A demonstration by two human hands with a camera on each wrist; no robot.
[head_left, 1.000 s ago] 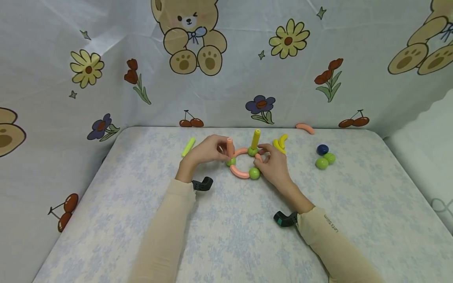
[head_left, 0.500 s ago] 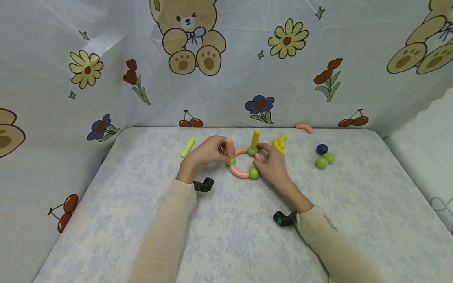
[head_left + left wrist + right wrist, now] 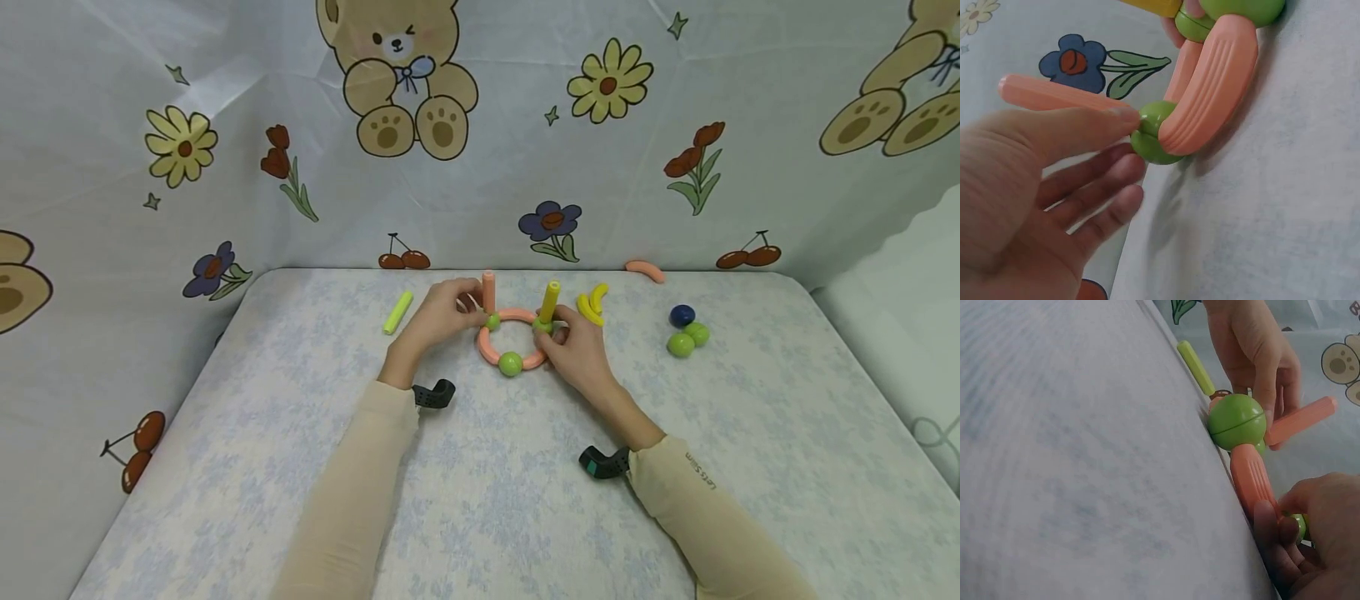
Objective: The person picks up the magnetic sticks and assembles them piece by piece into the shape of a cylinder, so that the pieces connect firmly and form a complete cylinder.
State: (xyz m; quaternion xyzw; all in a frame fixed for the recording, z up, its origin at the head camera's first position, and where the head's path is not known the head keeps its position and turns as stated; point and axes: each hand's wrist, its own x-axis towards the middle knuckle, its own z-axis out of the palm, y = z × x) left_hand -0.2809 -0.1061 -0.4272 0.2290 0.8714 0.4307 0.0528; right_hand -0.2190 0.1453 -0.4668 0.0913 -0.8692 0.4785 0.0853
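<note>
Curved orange toy rods (image 3: 515, 313) and green balls (image 3: 510, 364) join into a ring on the table. An upright orange rod (image 3: 489, 292) rises from the ball at its left, and a yellow rod (image 3: 551, 302) from the one at its right. My left hand (image 3: 442, 315) pinches the left green ball (image 3: 1157, 131) at the foot of the orange rod, its other fingers loosely bent below. On the opposite side my right hand (image 3: 580, 346) grips the ring; the right wrist view has its fingers around the end of a curved orange rod (image 3: 1252, 478), beside a partly hidden ball.
Left of the ring lies a lime-green rod (image 3: 398, 312). To the right are curved yellow pieces (image 3: 589, 309), a dark blue ball (image 3: 682, 316) and loose green balls (image 3: 681, 345). One curved orange rod (image 3: 646, 271) rests at the back edge, against the printed cloth (image 3: 480, 192).
Between both hands the ring has turned clockwise: its front ball moved left, the orange upright rod went back, and the yellow one came slightly right and forward. Both hands keep their hold.
</note>
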